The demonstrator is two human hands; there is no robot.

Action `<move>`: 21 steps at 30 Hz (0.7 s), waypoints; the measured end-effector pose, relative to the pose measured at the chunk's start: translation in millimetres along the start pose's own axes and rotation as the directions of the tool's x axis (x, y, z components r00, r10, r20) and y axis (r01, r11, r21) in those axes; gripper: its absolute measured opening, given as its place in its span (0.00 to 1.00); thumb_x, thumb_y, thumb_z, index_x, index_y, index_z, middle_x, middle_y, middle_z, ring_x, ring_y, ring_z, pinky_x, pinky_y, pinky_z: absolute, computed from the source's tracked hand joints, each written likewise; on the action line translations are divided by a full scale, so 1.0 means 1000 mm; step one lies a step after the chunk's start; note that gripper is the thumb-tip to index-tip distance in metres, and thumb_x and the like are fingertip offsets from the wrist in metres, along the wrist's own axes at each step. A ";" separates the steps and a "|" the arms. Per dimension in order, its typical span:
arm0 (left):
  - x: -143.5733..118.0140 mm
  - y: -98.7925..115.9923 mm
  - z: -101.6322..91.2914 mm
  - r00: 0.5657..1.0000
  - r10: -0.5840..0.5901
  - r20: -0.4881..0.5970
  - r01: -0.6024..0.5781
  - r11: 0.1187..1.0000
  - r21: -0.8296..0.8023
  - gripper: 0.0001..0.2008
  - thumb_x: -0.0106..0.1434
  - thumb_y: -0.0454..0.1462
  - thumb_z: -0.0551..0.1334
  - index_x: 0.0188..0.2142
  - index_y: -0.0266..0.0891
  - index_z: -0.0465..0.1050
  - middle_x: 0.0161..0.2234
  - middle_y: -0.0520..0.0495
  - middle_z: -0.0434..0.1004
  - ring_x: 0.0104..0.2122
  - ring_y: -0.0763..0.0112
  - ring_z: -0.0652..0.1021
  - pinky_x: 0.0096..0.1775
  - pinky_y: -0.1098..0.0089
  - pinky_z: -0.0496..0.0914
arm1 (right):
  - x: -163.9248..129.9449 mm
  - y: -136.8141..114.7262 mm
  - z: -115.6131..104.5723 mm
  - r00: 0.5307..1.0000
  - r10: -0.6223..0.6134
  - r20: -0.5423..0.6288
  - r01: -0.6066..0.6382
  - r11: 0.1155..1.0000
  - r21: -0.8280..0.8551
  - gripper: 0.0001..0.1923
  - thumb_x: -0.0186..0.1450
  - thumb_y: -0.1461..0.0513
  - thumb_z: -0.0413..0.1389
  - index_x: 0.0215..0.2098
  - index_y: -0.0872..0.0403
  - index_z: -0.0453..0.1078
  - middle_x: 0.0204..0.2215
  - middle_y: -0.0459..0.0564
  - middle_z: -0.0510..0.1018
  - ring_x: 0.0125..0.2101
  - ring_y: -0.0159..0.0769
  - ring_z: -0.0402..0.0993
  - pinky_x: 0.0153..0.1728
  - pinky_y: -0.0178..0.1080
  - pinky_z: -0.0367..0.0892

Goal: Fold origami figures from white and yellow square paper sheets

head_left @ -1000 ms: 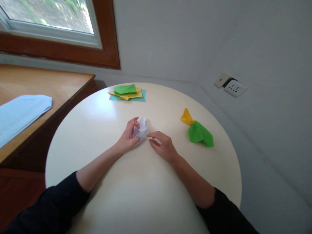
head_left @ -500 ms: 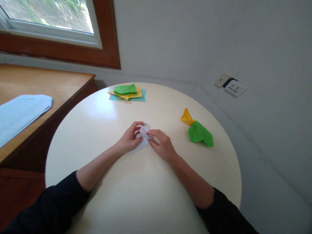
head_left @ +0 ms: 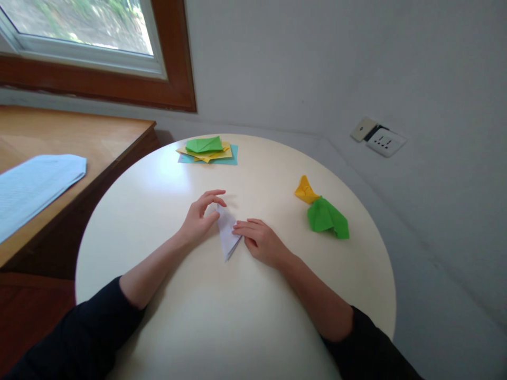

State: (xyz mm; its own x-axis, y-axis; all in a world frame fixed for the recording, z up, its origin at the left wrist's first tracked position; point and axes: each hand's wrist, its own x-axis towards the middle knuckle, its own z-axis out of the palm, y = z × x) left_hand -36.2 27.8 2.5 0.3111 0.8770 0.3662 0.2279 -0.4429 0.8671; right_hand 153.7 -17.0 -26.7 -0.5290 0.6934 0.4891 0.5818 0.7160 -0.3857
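Turned since the earlier frame, the white folded paper (head_left: 227,235) now aims a narrow tip at the person's body, and the fingers of the left hand (head_left: 199,217) have spread wider. Largest of all, the round pale table (head_left: 273,306) bears both hands and the papers. At the white paper's left, the left hand is released, its fingers curved and apart, the thumb by the far-left edge; whether that thumb touches cannot be told. The right hand (head_left: 264,243) rests with fingers stretched together over the paper's right edge, not clenched; whether its thumb pinches there is hidden. Near the table's far rim lies a stack of coloured paper (head_left: 206,151). Well to the right of the right hand lies a green folded paper (head_left: 327,217). The white paper lies between the hands, its long axis running from the far corner beside the left thumb toward the body, slanting slightly right. Smaller, a yellow folded paper (head_left: 304,190) sits just beyond the green one. Of the two hands, the right is nearer, overlapping the white paper; what seems to matter most is that covered edge against the free tip.
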 end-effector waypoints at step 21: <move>-0.005 -0.014 0.005 0.977 0.035 0.209 -0.126 0.889 0.441 0.14 0.52 0.36 0.62 0.40 0.43 0.71 0.54 0.42 0.58 0.55 0.53 0.59 0.54 0.52 0.58 | -0.003 0.017 -0.007 0.913 0.318 -0.256 -0.336 0.942 -0.028 0.10 0.57 0.70 0.52 0.33 0.52 0.72 0.37 0.52 0.77 0.40 0.40 0.73 0.44 0.48 0.64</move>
State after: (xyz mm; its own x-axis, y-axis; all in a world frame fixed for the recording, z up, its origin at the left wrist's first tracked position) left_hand -36.7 29.2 -13.3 0.5052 0.8026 0.3172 0.5698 -0.5863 0.5758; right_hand 169.8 -7.3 -29.6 -0.1400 0.8401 0.5241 0.7425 0.4393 -0.5057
